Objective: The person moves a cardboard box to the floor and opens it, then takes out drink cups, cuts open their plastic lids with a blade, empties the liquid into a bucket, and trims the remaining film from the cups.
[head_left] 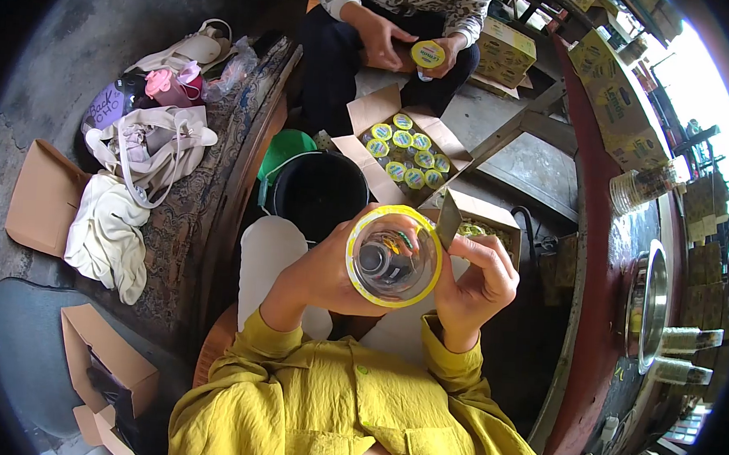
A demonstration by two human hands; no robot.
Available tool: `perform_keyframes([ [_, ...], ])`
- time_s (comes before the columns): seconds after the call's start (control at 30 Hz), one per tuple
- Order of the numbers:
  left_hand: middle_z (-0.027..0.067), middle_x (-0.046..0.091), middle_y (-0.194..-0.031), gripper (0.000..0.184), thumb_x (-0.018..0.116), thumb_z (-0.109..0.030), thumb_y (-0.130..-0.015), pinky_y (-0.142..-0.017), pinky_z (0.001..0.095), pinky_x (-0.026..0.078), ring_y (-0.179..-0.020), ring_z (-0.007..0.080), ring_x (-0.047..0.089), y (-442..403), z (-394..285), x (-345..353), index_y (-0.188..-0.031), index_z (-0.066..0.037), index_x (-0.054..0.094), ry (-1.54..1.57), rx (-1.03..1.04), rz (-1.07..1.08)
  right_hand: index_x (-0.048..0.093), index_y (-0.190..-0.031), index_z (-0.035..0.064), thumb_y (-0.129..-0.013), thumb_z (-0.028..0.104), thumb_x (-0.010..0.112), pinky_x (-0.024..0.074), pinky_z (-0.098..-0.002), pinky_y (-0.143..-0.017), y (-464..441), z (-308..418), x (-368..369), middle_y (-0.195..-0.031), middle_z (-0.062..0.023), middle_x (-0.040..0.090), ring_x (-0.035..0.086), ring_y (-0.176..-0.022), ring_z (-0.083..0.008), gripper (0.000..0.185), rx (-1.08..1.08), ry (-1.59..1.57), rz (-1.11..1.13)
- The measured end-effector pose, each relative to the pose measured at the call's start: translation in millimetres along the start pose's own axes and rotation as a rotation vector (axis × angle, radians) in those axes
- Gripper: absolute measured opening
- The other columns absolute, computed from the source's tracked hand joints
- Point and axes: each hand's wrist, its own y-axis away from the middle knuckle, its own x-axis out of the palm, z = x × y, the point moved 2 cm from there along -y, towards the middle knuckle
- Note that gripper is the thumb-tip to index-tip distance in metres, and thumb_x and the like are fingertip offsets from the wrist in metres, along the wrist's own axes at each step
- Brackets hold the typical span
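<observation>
Centre frame: left hand (317,270), fingers wrapped round clear cup (391,266). Right hand (481,287), fingers pinching what's probably a grey blade (449,219) beside yellow rim (353,264). Best: cup steady, light pressure, fingertips off edge.

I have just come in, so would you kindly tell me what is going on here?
The person's left hand holds a clear plastic cup with a yellow rim. The right hand pinches a flat blade beside that rim; whether the two touch is hard to tell. Opposite, a co-worker's hand holds a yellow-lidded cup. An open carton of lidded cups and a black bucket stand between them.
</observation>
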Motion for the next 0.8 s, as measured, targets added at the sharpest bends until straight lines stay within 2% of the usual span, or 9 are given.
perform_keyframes([
  [0.2, 0.0104, 0.042, -0.113, 0.072, 0.080, -0.012, -0.060, -0.087, 0.0307, 0.041, -0.104, 0.0183, 0.048, -1, 11, 7, -0.115, -0.005, 0.035, 0.203, 0.153, -0.173, 0.065, -0.078, -0.0009, -0.058, -0.010, 0.068, 0.0384, -0.0200, -0.047, 2, 1, -1, -0.060, -0.0075, 0.057, 0.053, -0.052, -0.0123, 0.022, 0.032, -0.001, -0.052],
  [0.3, 0.0105, 0.041, -0.113, 0.070, 0.079, -0.013, -0.062, -0.088, 0.0300, 0.039, -0.106, 0.0183, 0.045, -1, 12, 1, -0.116, -0.003, 0.035, 0.062, 0.134, -0.154, 0.065, -0.078, -0.0001, -0.058, -0.010, 0.069, 0.0387, -0.0201, -0.047, 2, 3, -1, -0.060, -0.0078, 0.057, 0.053, -0.051, -0.0123, 0.023, 0.003, 0.041, -0.066],
  [0.4, 0.0101, 0.040, -0.113, 0.068, 0.078, -0.014, -0.063, -0.089, 0.0295, 0.038, -0.107, 0.0180, 0.044, 1, 10, 2, -0.116, -0.003, 0.037, 0.119, 0.001, -0.169, 0.065, -0.078, 0.0011, -0.058, -0.010, 0.069, 0.0392, -0.0203, -0.047, 2, 5, 1, -0.060, -0.0080, 0.057, 0.054, -0.051, -0.0128, 0.023, -0.051, 0.094, -0.091],
  [0.5, 0.0098, 0.041, -0.112, 0.065, 0.076, -0.013, -0.064, -0.089, 0.0290, 0.037, -0.106, 0.0183, 0.045, 2, 15, 3, -0.116, -0.002, 0.038, 0.145, -0.029, -0.182, 0.066, -0.077, 0.0026, -0.058, -0.009, 0.069, 0.0397, -0.0208, -0.046, 2, 7, 4, -0.059, -0.0080, 0.057, 0.054, -0.049, -0.0137, 0.023, -0.082, 0.118, -0.087],
  [0.6, 0.0095, 0.043, -0.110, 0.064, 0.076, -0.011, -0.062, -0.088, 0.0288, 0.038, -0.103, 0.0185, 0.047, 2, 14, 3, -0.114, -0.003, 0.040, 0.097, -0.035, -0.213, 0.066, -0.077, 0.0035, -0.057, -0.009, 0.070, 0.0398, -0.0212, -0.045, 4, 10, 5, -0.059, -0.0077, 0.057, 0.053, -0.048, -0.0144, 0.023, -0.047, 0.145, -0.063],
  [0.7, 0.0088, 0.044, -0.108, 0.063, 0.076, -0.009, -0.060, -0.087, 0.0290, 0.039, -0.101, 0.0185, 0.048, -1, 5, 3, -0.112, -0.004, 0.041, -0.077, 0.001, -0.273, 0.066, -0.076, 0.0039, -0.057, -0.008, 0.070, 0.0398, -0.0211, -0.045, 5, 8, 8, -0.058, -0.0075, 0.057, 0.053, -0.048, -0.0146, 0.023, -0.084, 0.149, -0.081],
  [0.8, 0.0081, 0.045, -0.106, 0.062, 0.076, -0.008, -0.059, -0.086, 0.0291, 0.039, -0.099, 0.0182, 0.049, -1, 9, 4, -0.110, -0.004, 0.042, -0.050, 0.015, -0.326, 0.065, -0.076, 0.0038, -0.057, -0.008, 0.069, 0.0398, -0.0213, -0.044, 5, 11, 8, -0.058, -0.0070, 0.057, 0.054, -0.047, -0.0147, 0.023, -0.075, 0.182, -0.069],
])
